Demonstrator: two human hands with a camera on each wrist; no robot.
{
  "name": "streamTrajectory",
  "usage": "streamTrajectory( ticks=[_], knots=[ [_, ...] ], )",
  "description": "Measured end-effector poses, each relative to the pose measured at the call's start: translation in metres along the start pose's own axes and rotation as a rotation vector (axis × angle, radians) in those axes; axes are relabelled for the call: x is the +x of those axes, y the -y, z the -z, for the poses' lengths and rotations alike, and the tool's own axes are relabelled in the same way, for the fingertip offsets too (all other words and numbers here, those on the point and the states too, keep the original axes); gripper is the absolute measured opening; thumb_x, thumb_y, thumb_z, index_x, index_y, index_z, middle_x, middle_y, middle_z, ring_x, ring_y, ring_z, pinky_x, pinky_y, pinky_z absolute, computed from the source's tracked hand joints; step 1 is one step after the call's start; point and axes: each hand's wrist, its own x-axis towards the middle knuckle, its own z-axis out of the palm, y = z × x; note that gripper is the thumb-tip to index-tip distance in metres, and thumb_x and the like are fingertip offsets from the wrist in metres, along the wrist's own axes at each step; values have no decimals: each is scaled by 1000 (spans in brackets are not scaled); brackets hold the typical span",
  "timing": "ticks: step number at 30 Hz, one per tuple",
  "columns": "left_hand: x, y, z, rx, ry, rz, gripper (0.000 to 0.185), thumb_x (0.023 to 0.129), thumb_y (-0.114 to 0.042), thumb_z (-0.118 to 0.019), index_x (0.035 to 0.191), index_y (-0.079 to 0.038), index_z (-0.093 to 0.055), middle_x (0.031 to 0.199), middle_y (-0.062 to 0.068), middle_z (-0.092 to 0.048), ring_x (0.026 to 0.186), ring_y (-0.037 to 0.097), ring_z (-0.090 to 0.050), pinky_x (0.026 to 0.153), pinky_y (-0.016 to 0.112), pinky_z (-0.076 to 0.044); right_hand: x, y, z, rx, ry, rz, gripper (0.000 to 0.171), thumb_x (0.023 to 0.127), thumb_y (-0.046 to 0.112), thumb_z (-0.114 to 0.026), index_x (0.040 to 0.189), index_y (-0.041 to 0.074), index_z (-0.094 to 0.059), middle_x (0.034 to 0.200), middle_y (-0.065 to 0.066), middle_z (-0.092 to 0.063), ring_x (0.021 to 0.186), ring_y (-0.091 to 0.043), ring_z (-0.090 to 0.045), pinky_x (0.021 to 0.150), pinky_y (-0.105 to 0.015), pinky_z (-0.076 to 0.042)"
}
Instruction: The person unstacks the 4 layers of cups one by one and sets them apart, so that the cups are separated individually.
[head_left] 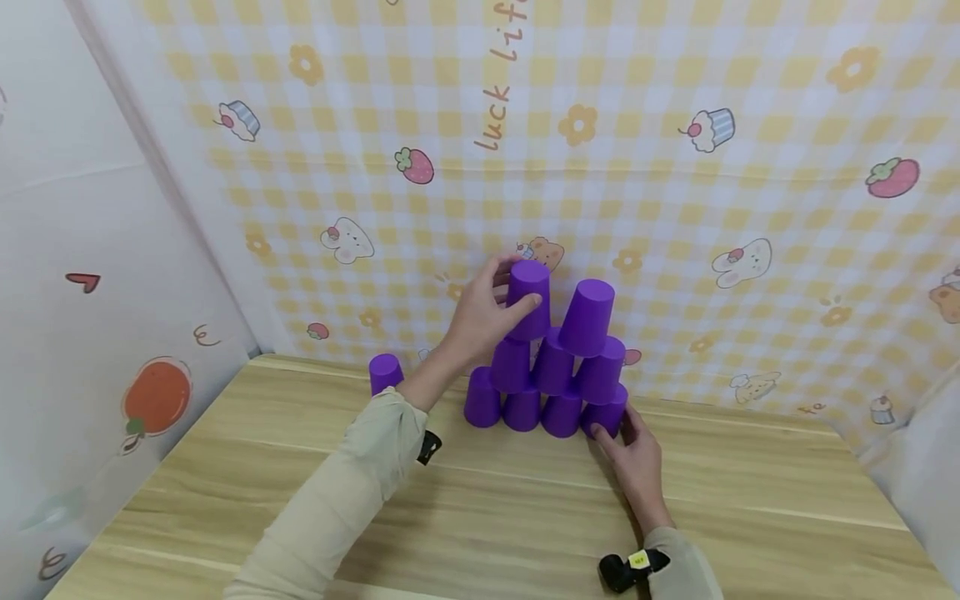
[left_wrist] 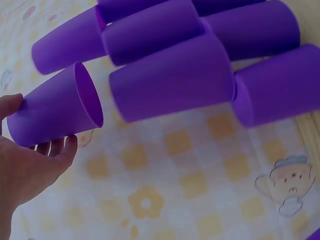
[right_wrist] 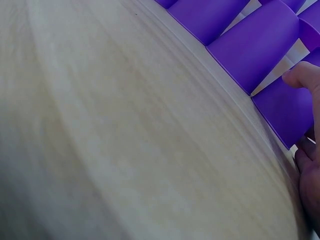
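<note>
In the head view, my left hand holds an upside-down purple cup between thumb and fingers, above the left cup of a stack's middle row. The left wrist view shows a gap between the held cup's rim and the stack. Another upside-down cup stands on the right of the third level. Three cups form the middle row, and several make up the bottom row. Down at the right end, my right hand grips the bottom corner cup, thumb in front and fingers behind it.
A lone purple cup stands on the wooden table left of the stack, partly behind my left forearm. Close behind the stack hangs a yellow checked cloth. A white cloth wall borders the table's left side.
</note>
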Motion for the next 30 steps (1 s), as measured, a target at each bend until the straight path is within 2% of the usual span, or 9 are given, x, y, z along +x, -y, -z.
streamTrajectory(
  ticks=[5,10,16,23,30],
  knots=[
    [-1,-9,20,5,-25,-13,53,84,-12,-69,130,-1,-44,121,11,-55,110,20,-53,91,31,-48,0,0,1,2,-2,2,66,84,20,-70,137,-5,-39,134,-26,-44,125,-35,-41,105,-38,-34],
    [-4,-10,44,22,-65,-14,53,83,-9,-68,130,-1,-45,120,12,-56,108,22,-54,90,31,-49,0,-1,1,-5,-8,11,65,84,20,-70,137,-3,-40,135,-25,-44,125,-33,-42,105,-38,-35],
    [-11,-7,73,56,-98,-4,53,84,-4,-66,130,4,-42,122,19,-53,110,29,-52,94,39,-46,0,-1,0,7,-2,9,66,84,20,-70,137,-4,-40,135,-25,-44,125,-34,-41,105,-38,-34],
    [-23,-3,102,114,-132,9,53,84,-7,-67,130,-1,-42,123,13,-53,112,24,-51,95,38,-46,1,-1,-1,11,-2,3,67,84,20,-70,137,-4,-39,136,-25,-43,126,-34,-41,106,-38,-34],
    [-39,10,130,176,-181,40,53,85,-6,-66,131,1,-41,122,16,-53,113,27,-50,95,42,-46,2,-2,-1,10,-11,14,65,84,18,-70,137,-4,-40,134,-25,-45,125,-34,-42,105,-38,-35]
  ],
)
